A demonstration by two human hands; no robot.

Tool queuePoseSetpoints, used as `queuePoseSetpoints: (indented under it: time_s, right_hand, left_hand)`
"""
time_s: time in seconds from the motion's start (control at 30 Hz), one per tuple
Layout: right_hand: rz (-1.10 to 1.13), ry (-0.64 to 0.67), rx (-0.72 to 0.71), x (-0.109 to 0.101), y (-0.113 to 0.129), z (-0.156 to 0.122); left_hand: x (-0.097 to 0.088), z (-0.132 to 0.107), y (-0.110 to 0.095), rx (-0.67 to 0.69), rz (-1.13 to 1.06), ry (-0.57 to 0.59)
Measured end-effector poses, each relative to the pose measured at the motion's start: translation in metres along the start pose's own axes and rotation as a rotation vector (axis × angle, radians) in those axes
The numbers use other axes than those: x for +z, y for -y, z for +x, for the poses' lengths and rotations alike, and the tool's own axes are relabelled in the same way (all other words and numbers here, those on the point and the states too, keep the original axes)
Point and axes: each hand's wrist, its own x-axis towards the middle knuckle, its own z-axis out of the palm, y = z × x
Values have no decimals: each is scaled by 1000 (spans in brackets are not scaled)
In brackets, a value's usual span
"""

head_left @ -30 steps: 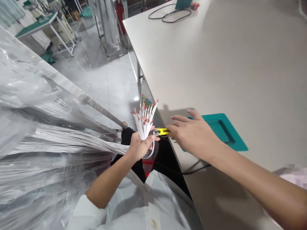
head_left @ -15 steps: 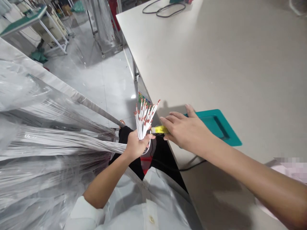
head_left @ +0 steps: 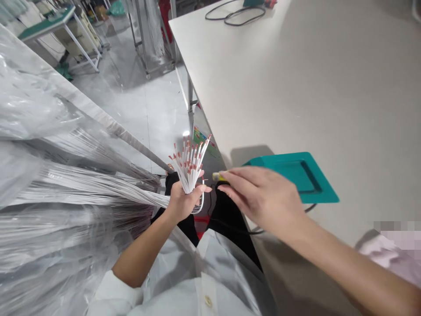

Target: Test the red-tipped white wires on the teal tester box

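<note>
My left hand is closed round a bundle of thin white wires whose red-tipped ends fan upward above the fist. The wires trail left into a long sheaf under clear plastic. My right hand reaches in from the right, fingers pinched on a small yellow tool whose tip sits just right of the bundle. One loose white wire loops below the left fist.
A teal tray sits at the near edge of the large beige table, with a black cable running from it. A coiled black cable lies at the table's far end. Metal racks and a green-topped bench stand across the floor.
My right hand has lifted off the table edge and slid left and nearer with the yellow tool. The left hand and wire bundle shifted slightly left.
</note>
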Motion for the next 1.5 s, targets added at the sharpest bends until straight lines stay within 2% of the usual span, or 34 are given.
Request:
queuePoseSetpoints:
  time_s: [0.07, 0.2, 0.27, 0.33, 0.47, 0.57, 0.63, 0.73, 0.8, 0.87, 0.93, 1.0, 1.1, 1.2, 1.37, 1.43, 1.5]
  right_hand:
    - [312, -61, 183, 8, 16, -6]
    - [1065, 112, 599, 29, 33, -10]
    - [1343, 195, 745, 37, 37, -10]
    - [1509, 198, 836, 42, 39, -10]
    - [1669, 133, 937, 48, 46, -13]
    - [1592, 168, 912, 49, 48, -15]
    - [1285, 93, 783, 48, 47, -17]
    - [710, -102, 535, 44, 46, -19]
    - [555, -142, 437, 42, 48, -20]
    - [585, -137, 411, 42, 51, -18]
    - [679, -122, 442, 41, 54, -15]
    - [766, -95, 498, 42, 56, -11]
    - [837, -80, 583, 42, 55, -10]
    - [906, -94, 607, 44, 53, -12]
    - [926, -100, 593, 46, 51, -16]
    - [899, -90, 566, 47, 51, -17]
    - [852, -62, 511, 47, 51, -18]
  left_hand:
    - [-5, -5, -3, 34, -16, 38]
    - [-14, -13, -5, 69, -42, 166]
    - [-18, -17, -4, 43, -58, 223]
    - [-20, -20, -2, 9, -69, 257]
    - [-20, -26, 4, -4, -43, 271]
    - [-19, -27, 11, 16, -18, 257]
    - [-18, -26, 16, 15, -4, 187]
    - [-18, -23, 19, 13, -2, 23]
    - [-19, -22, 17, 21, 20, 2]
    - [-18, -24, 14, 47, 83, 71]
    - [-16, -27, 12, 71, 135, 147]
    - [-12, -30, 12, 71, 140, 158]
    - [-8, -32, 15, 32, 87, 92]
    - [-7, -31, 17, 18, -8, -15]
    - [-12, -26, 17, 17, -155, -327]
    - [-11, -27, 17, 46, -109, -357]
    - [-9, -29, 17, 78, -8, -285]
